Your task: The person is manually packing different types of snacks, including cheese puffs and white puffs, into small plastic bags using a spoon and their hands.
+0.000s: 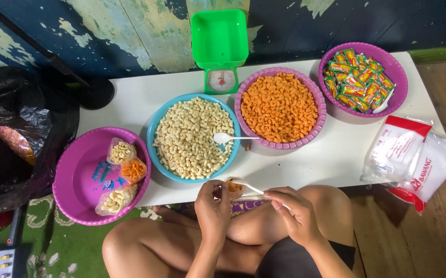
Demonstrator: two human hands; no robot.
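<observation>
Below the white worktop (305,164), over your lap, keep your left hand (213,206) pinching the small bag (235,188) open while your right hand (292,210), gripping the spoon (248,188), tips orange snacks in slowly.

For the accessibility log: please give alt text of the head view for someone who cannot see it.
Seated cross-legged, a person's left hand holds a small clear bag of orange snacks while the right hand holds a white spoon at it. On the white table sit bowls of pale and orange snacks, and a green scale.
</observation>
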